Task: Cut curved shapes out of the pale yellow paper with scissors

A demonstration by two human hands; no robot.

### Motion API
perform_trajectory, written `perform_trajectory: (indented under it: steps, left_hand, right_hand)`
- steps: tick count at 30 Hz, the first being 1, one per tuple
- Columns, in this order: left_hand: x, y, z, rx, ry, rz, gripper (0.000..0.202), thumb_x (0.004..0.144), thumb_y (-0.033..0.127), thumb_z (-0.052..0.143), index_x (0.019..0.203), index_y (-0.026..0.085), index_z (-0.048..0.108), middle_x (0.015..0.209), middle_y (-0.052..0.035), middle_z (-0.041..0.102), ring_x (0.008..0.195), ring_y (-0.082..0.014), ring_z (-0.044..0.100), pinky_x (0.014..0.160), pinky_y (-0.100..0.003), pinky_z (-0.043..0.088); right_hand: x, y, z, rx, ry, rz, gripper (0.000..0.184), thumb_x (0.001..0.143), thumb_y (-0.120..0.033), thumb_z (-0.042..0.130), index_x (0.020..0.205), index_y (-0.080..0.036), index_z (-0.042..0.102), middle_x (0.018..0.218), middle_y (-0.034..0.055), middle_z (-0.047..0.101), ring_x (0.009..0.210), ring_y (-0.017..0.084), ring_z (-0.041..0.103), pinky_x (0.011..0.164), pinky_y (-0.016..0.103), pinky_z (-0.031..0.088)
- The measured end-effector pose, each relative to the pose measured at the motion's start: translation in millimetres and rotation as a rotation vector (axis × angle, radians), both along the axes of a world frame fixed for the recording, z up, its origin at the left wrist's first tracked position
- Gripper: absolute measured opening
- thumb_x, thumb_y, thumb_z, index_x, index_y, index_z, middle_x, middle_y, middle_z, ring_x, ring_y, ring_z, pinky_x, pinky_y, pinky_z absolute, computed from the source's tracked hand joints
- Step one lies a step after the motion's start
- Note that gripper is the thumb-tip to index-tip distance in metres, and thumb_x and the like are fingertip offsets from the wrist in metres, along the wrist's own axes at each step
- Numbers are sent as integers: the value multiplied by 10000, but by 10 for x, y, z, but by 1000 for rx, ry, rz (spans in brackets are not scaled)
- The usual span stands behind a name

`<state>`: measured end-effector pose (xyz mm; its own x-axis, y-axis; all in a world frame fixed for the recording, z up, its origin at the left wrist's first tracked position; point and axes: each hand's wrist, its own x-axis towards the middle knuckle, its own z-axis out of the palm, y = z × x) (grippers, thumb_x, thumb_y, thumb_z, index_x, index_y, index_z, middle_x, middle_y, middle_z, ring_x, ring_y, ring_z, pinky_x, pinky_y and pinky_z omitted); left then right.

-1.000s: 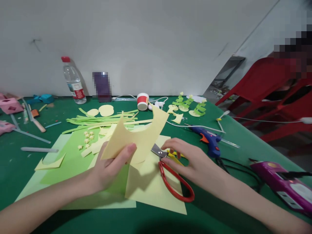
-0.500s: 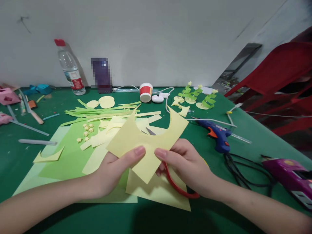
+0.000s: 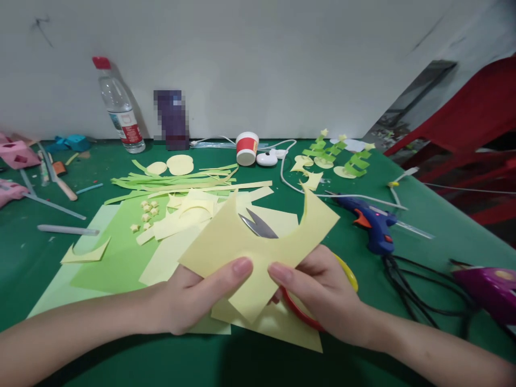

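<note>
My left hand [image 3: 193, 298] pinches a pale yellow paper piece [image 3: 258, 247] with a curved cut-out in its top edge, thumb on its front. My right hand [image 3: 318, 293] grips red-and-yellow-handled scissors [image 3: 298, 314] behind the paper and its thumb also presses the paper. The open scissor blades [image 3: 258, 224] show through the cut-out. Both hands hover above yellow and green paper sheets [image 3: 116, 258] on the green table [image 3: 355, 247].
Green strips [image 3: 169, 185], yellow circles [image 3: 177, 164] and small stars [image 3: 147, 209] lie behind. A water bottle [image 3: 119, 110], a red-and-white cup [image 3: 246, 148], green paper trees [image 3: 334, 156], a blue glue gun [image 3: 373, 226], a purple device [image 3: 489, 285] and red chairs [image 3: 471, 123] surround the work area.
My right hand picked the scissors up off the table and brought them behind the yellow paper; its thumb now pinches the paper too. The blades have opened in the cut-out.
</note>
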<state>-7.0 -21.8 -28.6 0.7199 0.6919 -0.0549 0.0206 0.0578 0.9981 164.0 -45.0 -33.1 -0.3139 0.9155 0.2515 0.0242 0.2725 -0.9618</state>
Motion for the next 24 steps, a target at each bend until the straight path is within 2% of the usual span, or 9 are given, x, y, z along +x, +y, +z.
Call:
perform_trajectory:
  steps: [4,13,17,20,24]
  left_hand:
    - [-2,-6,1,25,24,-5,370,877,420,387,960,199,672,886,-49,700,1046,-234,552,901,-339,429]
    - [4,16,-64,-29,-7,60,358,860,420,427,1062,193,616,896,-54,698,1028,-235,569,854,-337,466]
    - [-44,22,-173,-121,-79,90,420,870,459,358,1047,185,621,906,-66,698,991,-236,592,858,-344,462]
    - [-61,28,-244,-135,-159,130,476,871,496,306,1046,180,617,911,-73,698,994,-231,593,847,-339,464]
    - [-42,40,-216,-103,-169,91,550,844,557,288,1046,162,613,899,-93,693,1017,-247,581,842,-358,465]
  right_hand:
    - [5,-13,-6,21,-2,-8,316,786,-203,493,476,-170,545,521,-7,595,448,78,501,433,181,395]
    - [6,26,-44,-34,-1,13,353,816,-249,475,482,-165,553,479,6,581,453,96,537,449,186,428]
    - [12,37,-56,-29,-41,-22,387,819,-279,480,459,-157,554,427,10,567,415,92,530,433,178,423]
    - [21,32,-60,-21,-78,-49,408,816,-309,480,447,-156,563,415,23,575,395,99,529,413,185,421]
    - [20,23,-61,4,-112,-86,430,812,-336,479,432,-158,568,400,29,578,378,104,529,397,191,417]
